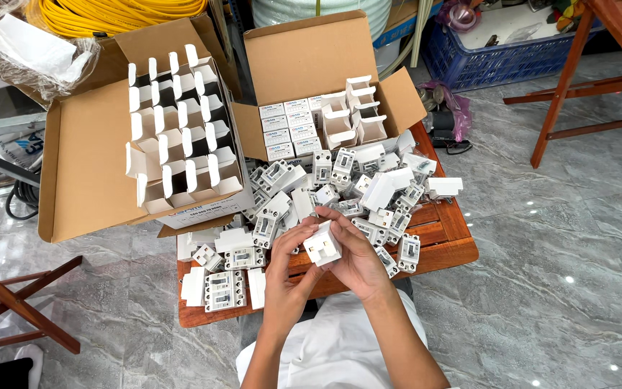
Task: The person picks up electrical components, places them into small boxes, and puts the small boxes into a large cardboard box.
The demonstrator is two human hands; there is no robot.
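both hands, the left hand and right hand, grip a small white carton, seemingly half-folded, just above the wooden table heaped with white circuit breakers, near two open cardboard boxes.

Background clutter around the workspace

Yellow cable coil up top left, blue plastic crate top right, reddish wooden stool legs beside it, black cord on the grey marble floor.
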